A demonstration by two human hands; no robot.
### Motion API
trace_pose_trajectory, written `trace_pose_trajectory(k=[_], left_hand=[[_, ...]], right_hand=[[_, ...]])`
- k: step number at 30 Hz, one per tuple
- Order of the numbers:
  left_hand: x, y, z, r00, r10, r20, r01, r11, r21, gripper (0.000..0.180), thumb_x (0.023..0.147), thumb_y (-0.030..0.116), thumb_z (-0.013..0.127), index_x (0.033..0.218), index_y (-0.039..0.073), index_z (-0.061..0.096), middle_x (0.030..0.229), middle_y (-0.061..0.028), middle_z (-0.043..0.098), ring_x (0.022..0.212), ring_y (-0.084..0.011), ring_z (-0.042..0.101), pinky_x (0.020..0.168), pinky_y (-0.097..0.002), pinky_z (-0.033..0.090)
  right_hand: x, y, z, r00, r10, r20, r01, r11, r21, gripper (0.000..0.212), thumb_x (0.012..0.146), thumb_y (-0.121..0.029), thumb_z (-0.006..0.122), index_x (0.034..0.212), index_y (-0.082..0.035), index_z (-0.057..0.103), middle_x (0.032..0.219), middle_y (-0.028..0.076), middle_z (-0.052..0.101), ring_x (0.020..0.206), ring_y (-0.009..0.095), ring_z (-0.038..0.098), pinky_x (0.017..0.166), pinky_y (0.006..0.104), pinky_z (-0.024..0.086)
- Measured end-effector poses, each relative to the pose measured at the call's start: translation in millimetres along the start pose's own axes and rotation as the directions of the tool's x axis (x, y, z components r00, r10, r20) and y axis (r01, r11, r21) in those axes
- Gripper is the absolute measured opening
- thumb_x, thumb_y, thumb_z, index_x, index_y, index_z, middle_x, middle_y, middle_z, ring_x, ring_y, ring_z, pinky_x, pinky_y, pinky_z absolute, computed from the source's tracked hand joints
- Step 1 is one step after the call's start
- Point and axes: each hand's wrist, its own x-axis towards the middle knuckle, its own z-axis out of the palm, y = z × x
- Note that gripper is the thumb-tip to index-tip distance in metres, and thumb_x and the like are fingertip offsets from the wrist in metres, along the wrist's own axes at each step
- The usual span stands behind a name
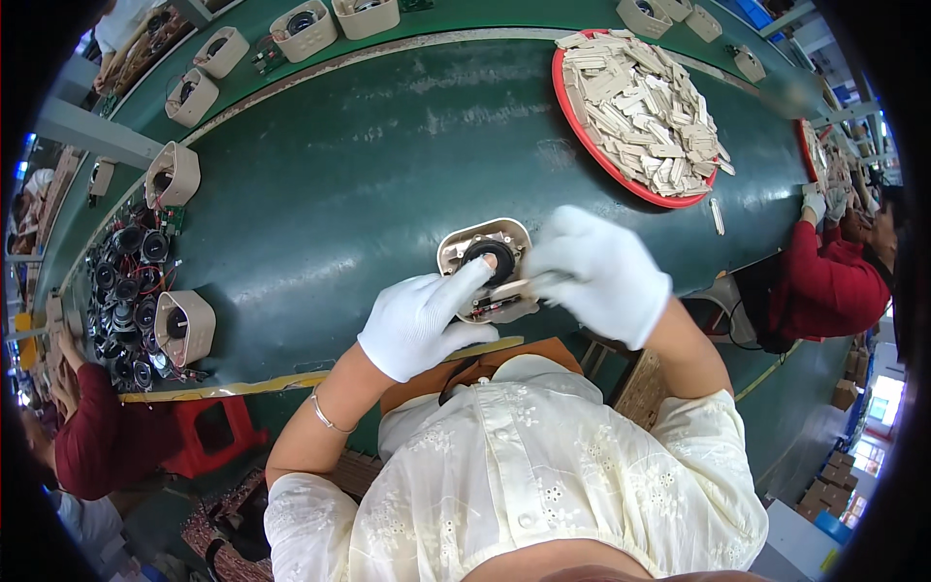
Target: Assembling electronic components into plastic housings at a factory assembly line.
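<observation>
Housing [485, 233] — left hand [415, 325] angled across

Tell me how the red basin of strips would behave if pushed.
The red basin would probably feel weighty, since pale strips heap across it. It looks broad, so it likely slides rather than tips. The pile looks loose and may shed pieces; a lone strip lies on the green table nearby.
</observation>
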Motion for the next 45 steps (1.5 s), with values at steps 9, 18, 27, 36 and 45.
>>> trace_pose_trajectory(k=[9,18,27,36,45], left_hand=[[-8,-8,16,0.988,0.06,-0.14,-0.058,0.998,0.019,0.085,0.072,0.03,0.087,0.145,0.007,0.05,0.078,-0.0081,0.066,0.065,-0.0268,0.064,0.059,-0.0353,0.051],[2,4,5,0.986,0.145,-0.082,-0.127,0.973,0.193,0.027,0.075,0.016,0.077,0.101,0.023,0.076,0.084,-0.0004,0.06,0.071,-0.0209,0.06,0.06,-0.0316,0.05],[-3,15,2,0.996,0.069,-0.054,-0.061,0.987,0.15,0.025,0.077,0.025,0.08,0.101,0.023,0.074,0.084,-0.001,0.06,0.072,-0.0242,0.062,0.062,-0.0368,0.051],[-1,10,-6,0.994,0.098,0.044,-0.105,0.977,0.187,0.031,0.08,0.016,0.076,0.11,0.02,0.072,0.09,-0.0055,0.058,0.077,-0.028,0.061,0.068,-0.0389,0.051],[173,-105,-25,0.955,0.113,-0.275,-0.05,0.972,0.229,0.063,0.086,0.01,0.067,0.145,0.018,0.045,0.139,-0.0207,0.044,0.118,-0.0442,0.056,0.099,-0.0457,0.051]], right_hand=[[2,-2,44,0.981,0.039,0.19,0.007,0.972,-0.236,0.014,0.084,-0.011,0.067,0.098,-0.011,0.07,0.097,0.01,0.06,0.093,0.031,0.064,0.079,0.0409,0.054],[3,12,49,0.995,-0.097,-0.016,0.096,0.993,-0.062,0.018,0.084,-0.007,0.065,0.101,-0.012,0.067,0.097,0.01,0.06,0.091,0.032,0.063,0.079,0.0405,0.053],[-13,10,22,0.975,-0.221,0.022,0.216,0.966,0.14,0.046,0.075,-0.025,0.078,0.119,-0.015,0.068,0.103,0.008,0.065,0.095,0.029,0.065,0.077,0.0383,0.055],[-2,-3,-5,0.849,-0.32,-0.422,0.428,0.883,0.193,0.018,0.085,-0.011,0.067,0.102,-0.013,0.074,0.077,0.003,0.065,0.066,0.025,0.062,0.062,0.0365,0.05],[33,47,43,0.887,-0.128,-0.443,0.22,0.962,0.162,0.019,0.085,-0.007,0.073,0.103,-0.01,0.072,0.073,0.008,0.067,0.063,0.026,0.064,0.059,0.0366,0.05]])
